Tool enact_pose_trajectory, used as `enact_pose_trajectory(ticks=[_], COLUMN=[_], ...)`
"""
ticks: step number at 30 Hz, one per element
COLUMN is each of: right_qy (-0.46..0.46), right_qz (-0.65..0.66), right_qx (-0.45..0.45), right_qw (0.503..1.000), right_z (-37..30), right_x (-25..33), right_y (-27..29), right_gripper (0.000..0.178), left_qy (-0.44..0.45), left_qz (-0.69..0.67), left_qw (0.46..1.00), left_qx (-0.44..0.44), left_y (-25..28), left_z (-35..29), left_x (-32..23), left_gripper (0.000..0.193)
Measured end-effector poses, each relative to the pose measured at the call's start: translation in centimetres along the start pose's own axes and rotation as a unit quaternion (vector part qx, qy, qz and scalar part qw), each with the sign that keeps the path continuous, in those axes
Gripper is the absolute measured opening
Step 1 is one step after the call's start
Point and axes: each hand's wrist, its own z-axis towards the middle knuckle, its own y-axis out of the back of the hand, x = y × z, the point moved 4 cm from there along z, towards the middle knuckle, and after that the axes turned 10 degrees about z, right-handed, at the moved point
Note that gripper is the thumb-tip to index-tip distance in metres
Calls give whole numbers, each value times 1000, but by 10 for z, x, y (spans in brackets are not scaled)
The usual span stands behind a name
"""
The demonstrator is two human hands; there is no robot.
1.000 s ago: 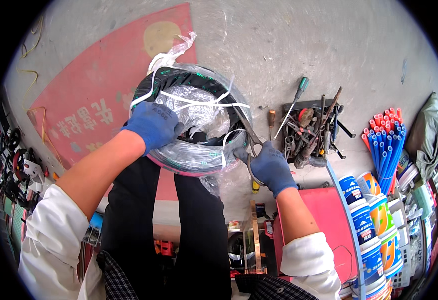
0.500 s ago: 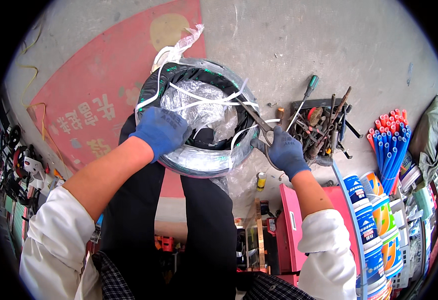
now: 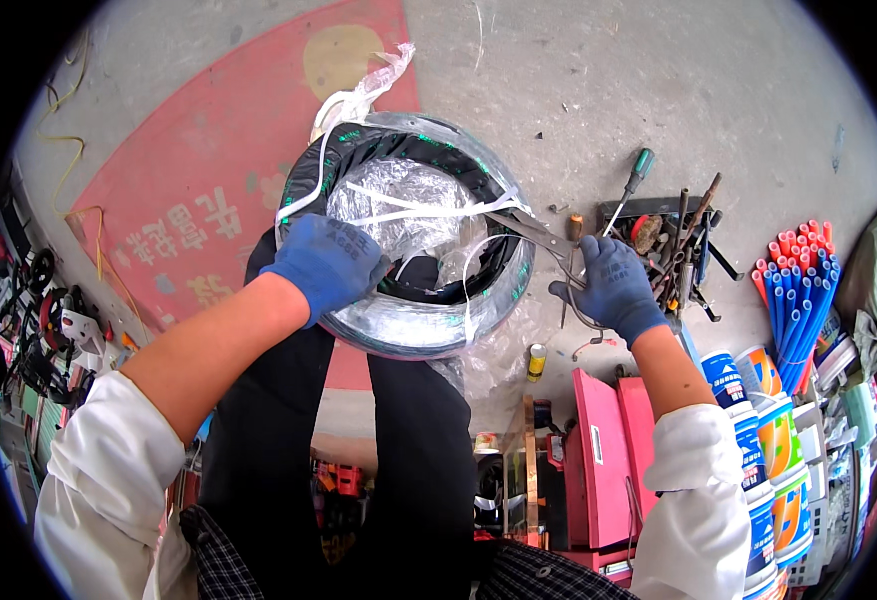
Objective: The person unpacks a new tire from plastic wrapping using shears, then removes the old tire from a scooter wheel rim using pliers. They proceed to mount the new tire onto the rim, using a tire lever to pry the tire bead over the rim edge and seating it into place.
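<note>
In front of my legs is a ring-shaped coil (image 3: 408,340) wrapped in black and clear plastic, with crumpled clear film in its middle. White straps (image 3: 423,211) cross its opening and run together at the right side. My left hand (image 3: 328,265), in a blue glove, is closed over the coil's near left edge; its fingertips are partly hidden. With the other blue glove, my right hand (image 3: 616,287) grips the handles of a pair of scissors (image 3: 533,230) to the right of the coil. The blades point left, and their tips lie at the straps by the coil's inner rim.
Right of the scissors stands a dark tray of worn tools (image 3: 673,235), with a green-handled screwdriver (image 3: 640,172) leaning out. A yellow can (image 3: 536,362) stands near a pink metal box (image 3: 598,450). Farther right are red and blue tubes (image 3: 798,300) and paint buckets (image 3: 758,430).
My right hand and the scissors have moved right, away from the coil's middle. The crossing straps have drawn together toward the blades. My left hand stays on the coil.
</note>
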Motion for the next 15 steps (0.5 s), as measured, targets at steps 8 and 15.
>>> enact_pose_trajectory(ticks=[8, 15], right_qy=[72, 35], right_qz=[-8, -30], right_qx=[-49, -11], right_qw=[996, 999], right_z=[7, 5], right_x=[-8, -8], right_y=[20, 16], right_gripper=[65, 68], left_qy=[0, 0], left_qz=[13, -3], left_qw=[1000, 1000], left_qx=[14, 31], left_y=[-8, -8], left_z=[-1, -1], left_x=[1, 3], left_gripper=[38, 38])
